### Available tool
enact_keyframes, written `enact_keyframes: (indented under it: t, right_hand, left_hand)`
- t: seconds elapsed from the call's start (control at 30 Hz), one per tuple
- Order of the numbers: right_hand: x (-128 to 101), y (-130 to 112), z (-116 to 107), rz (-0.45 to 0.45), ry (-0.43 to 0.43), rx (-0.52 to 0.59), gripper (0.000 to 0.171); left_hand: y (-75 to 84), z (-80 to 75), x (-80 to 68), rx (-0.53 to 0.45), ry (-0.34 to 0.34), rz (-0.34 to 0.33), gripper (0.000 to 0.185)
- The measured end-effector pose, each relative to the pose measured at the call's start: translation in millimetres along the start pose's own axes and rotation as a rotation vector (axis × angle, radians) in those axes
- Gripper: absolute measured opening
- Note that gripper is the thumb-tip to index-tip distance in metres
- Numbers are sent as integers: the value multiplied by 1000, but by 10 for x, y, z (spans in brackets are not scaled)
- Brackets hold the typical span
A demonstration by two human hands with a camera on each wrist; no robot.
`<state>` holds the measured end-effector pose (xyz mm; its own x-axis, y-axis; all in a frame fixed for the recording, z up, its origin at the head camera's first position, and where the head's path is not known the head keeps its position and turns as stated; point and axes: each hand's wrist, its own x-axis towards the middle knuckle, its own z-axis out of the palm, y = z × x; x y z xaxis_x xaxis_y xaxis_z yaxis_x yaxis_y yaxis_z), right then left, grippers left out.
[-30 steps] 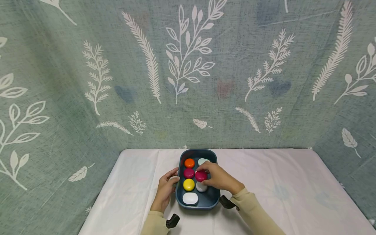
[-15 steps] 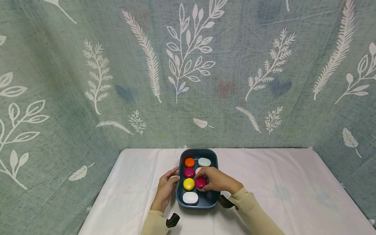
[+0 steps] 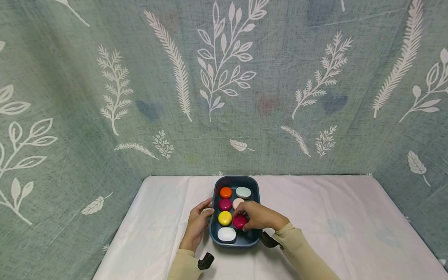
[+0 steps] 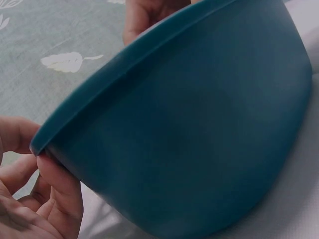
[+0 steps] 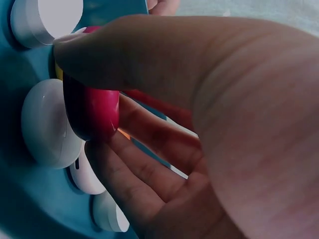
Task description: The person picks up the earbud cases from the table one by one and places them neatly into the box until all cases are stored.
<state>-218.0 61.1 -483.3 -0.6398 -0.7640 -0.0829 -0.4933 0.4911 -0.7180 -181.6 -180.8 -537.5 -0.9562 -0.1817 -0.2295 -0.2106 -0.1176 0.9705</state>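
Note:
A dark blue tray (image 3: 235, 178) stands on the white-covered table and holds small rounded cases in two columns. My right hand (image 3: 245, 218) pinches a magenta case (image 3: 239, 222) low in the tray's right column; in the right wrist view the thumb and fingers curl round that magenta case (image 5: 94, 114) above a white case (image 5: 47, 129). My left hand (image 3: 205, 212) grips the tray's left rim, its fingers (image 4: 60, 189) against the tray's outer wall (image 4: 199, 129). The orange (image 3: 225, 192), second magenta (image 3: 225, 204), yellow (image 3: 225, 218) and white (image 3: 226, 234) cases fill the left column.
A pale green case (image 3: 243, 192) and a pale pink case (image 3: 238, 202) lie at the far end of the right column. The white tablecloth (image 3: 332, 225) stretches to both sides. A green leaf-patterned curtain (image 3: 224, 97) hangs behind and beside the table.
My right hand has carried the magenta case toward me along the right column, uncovering the pale pink case behind it. The left hand stays on the tray's rim.

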Motion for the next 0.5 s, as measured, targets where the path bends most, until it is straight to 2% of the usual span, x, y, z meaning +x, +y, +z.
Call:
enact_keyframes:
  t: [0.33,0.5]
  right_hand:
    - [-12,-35,-9,-5,-53,-27,37]
    - [-22,-16,-13,11,-32,-16,36]
  left_hand:
    - [1,-2,3,9,-3,-8,47]
    - [-5,-6,1,10,-9,-6,47]
